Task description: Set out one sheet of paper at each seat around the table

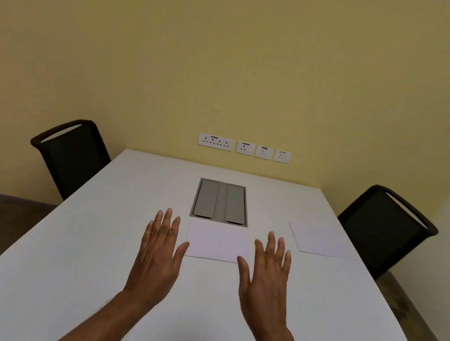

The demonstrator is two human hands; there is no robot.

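A white sheet of paper (216, 242) lies flat in the middle of the white table (85, 251), just in front of the cable box. My left hand (160, 251) hovers flat at its left edge, fingers spread, holding nothing. My right hand (265, 278) is spread the same way at the sheet's right edge, thumb near the paper's corner. A second white sheet (322, 240) lies at the right side of the table, in front of the right chair (383, 229). No paper lies in front of the left chair (71, 156).
A grey cable box (220, 202) with two closed lids is set into the table's middle. A yellow wall with wall sockets (244, 147) stands right behind the table's far edge. Wooden floor shows on both sides.
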